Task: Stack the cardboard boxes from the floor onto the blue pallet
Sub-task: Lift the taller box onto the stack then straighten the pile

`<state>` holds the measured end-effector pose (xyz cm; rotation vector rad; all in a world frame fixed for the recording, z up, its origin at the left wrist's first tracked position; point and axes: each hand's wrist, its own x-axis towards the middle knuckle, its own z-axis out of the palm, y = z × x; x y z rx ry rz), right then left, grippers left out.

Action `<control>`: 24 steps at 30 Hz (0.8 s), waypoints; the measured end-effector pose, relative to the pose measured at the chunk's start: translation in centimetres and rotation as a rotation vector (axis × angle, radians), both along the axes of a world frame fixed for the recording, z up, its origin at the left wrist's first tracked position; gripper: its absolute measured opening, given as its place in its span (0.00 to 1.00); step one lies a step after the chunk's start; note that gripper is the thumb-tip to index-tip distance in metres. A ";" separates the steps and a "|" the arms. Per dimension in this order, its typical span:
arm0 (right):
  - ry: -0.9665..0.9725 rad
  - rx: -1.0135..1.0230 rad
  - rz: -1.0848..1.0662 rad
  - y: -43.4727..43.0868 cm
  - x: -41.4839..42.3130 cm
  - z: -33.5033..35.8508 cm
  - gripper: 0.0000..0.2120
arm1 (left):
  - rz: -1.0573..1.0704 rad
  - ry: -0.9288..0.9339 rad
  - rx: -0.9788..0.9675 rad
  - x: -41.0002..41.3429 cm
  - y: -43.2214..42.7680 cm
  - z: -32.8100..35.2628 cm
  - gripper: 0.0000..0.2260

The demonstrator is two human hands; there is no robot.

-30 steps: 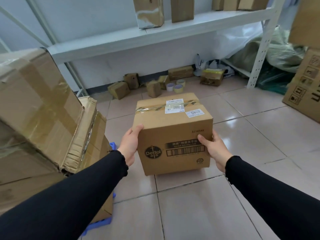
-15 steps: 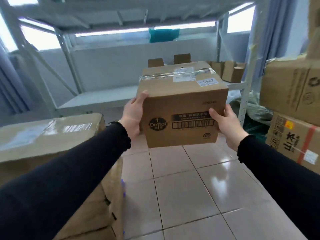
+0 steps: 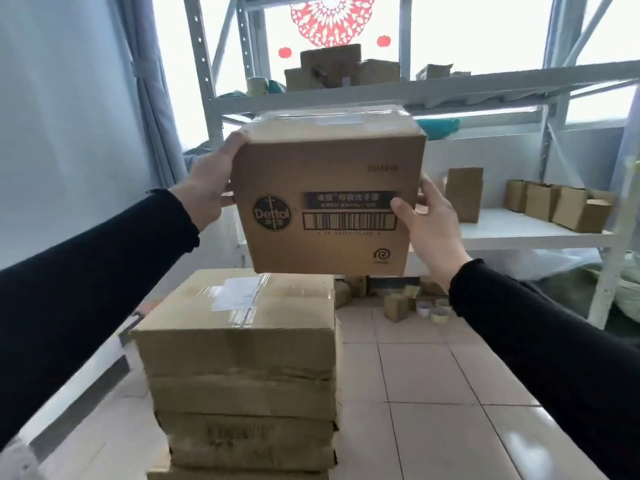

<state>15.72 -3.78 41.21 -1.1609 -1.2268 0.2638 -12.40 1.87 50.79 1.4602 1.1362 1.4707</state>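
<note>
I hold a brown Dettol cardboard box in the air at chest height, barcode side facing me. My left hand grips its left side near the top corner, and my right hand grips its right side. Just below it and slightly to the left stands a stack of several taped cardboard boxes; the held box hangs a little above the top one without touching. The blue pallet under the stack is hidden.
A white metal shelf rack stands behind, with small cardboard boxes on it. Small boxes and tape rolls lie on the tiled floor under the shelf. A pale wall is at the left; open tiled floor lies to the right of the stack.
I have raised the Dettol box from low over the floor to chest height and turned left, so the stack now sits right under it. Both hands keep their grip.
</note>
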 end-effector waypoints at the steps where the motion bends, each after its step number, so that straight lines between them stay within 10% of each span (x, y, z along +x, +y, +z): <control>1: -0.022 -0.001 0.016 0.4 -1.6 -0.1 0.26 | 0.024 0.014 0.000 -1.9 0.0 0.1 0.22; 24: -0.304 -0.115 0.007 1.1 -11.1 -4.5 0.35 | 0.128 0.188 -0.053 -14.7 0.3 -4.3 0.33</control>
